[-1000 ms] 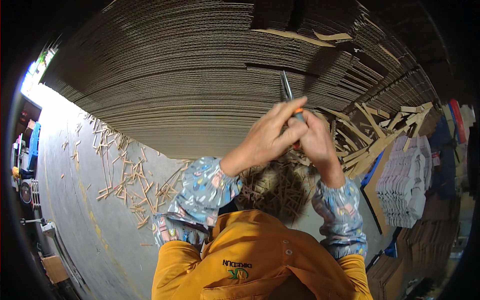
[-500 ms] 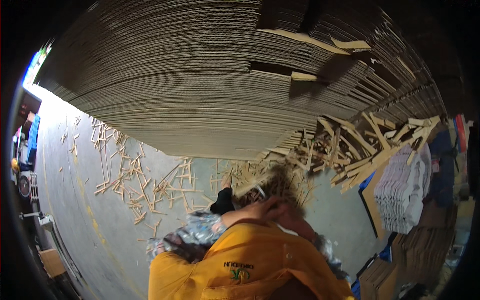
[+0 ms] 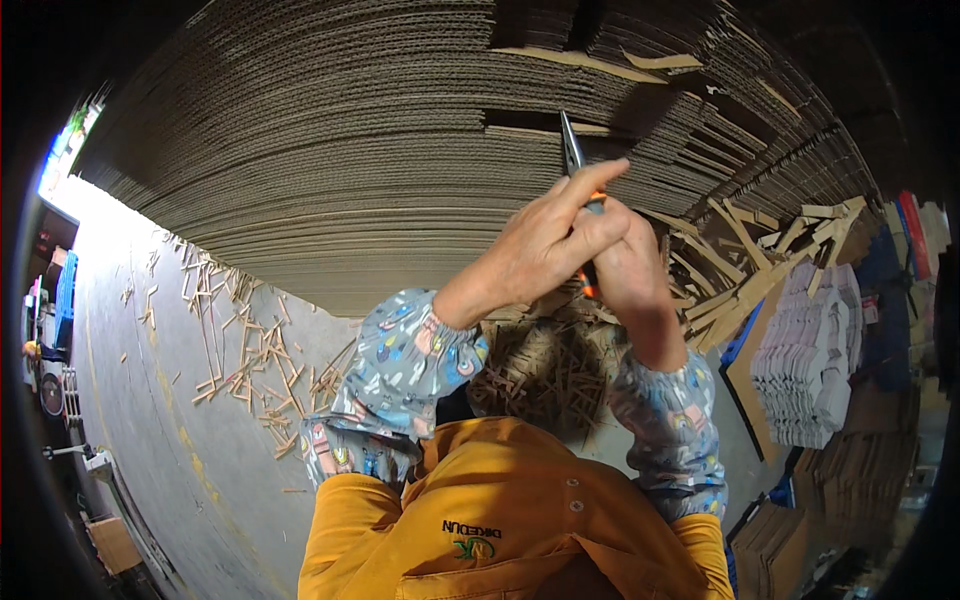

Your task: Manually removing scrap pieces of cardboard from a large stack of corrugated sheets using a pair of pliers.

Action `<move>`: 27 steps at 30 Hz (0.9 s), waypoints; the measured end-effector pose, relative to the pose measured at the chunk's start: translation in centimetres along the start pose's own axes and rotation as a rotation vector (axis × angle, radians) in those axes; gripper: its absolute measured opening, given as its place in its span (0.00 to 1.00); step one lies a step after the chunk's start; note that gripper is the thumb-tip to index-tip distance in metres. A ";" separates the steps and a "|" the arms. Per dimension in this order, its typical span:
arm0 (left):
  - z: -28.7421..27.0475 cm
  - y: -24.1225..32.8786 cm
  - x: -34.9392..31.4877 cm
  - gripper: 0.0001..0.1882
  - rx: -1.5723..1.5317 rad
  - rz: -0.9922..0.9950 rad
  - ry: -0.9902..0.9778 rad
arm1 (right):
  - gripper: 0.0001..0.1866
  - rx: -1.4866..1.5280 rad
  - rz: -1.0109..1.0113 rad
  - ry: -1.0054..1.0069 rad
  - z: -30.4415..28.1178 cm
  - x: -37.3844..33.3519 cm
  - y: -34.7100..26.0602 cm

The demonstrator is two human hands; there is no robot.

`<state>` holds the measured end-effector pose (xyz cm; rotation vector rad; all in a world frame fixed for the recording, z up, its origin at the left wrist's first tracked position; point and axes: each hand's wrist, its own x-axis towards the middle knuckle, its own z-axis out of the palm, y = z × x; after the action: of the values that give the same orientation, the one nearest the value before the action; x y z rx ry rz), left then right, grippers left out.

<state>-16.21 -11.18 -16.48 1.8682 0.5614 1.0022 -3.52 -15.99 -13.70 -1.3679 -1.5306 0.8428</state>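
Two hands (image 3: 540, 245) (image 3: 632, 268), clasped round pliers (image 3: 573, 148); cardboard stack (image 3: 370, 180)

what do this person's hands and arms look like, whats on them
Both the left hand and right hand are bare, without gloves. Loose grey-blue sleeve covers, printed with small white, pink, yellow and blue shapes, have gathered cuffs at the wrists. Above them show mustard-yellow sleeves.
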 end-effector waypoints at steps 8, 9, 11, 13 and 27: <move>1.2 -0.2 -1.1 0.27 -0.095 -0.018 0.003 | 0.10 -0.114 -0.093 -0.023 -0.2 -1.3 0.8; 1.2 0.1 -0.8 0.27 -0.137 -0.036 0.011 | 0.11 -0.101 0.019 -0.018 -0.4 -1.1 0.2; 0.7 -0.2 -0.2 0.26 -0.143 -0.022 0.038 | 0.14 -0.191 0.019 0.021 0.2 0.0 -0.3; 0.3 -0.3 0.6 0.25 -0.189 -0.002 0.019 | 0.17 -0.159 0.076 0.070 0.5 0.7 -0.3; 5.2 -1.9 -11.2 0.33 -0.186 -0.172 -0.210 | 0.11 -0.048 0.129 -0.250 -0.7 -13.0 7.5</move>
<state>-18.24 -20.94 -24.06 1.7026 0.4773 0.7099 -0.15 -27.63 -22.51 -1.4511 -1.6736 1.0968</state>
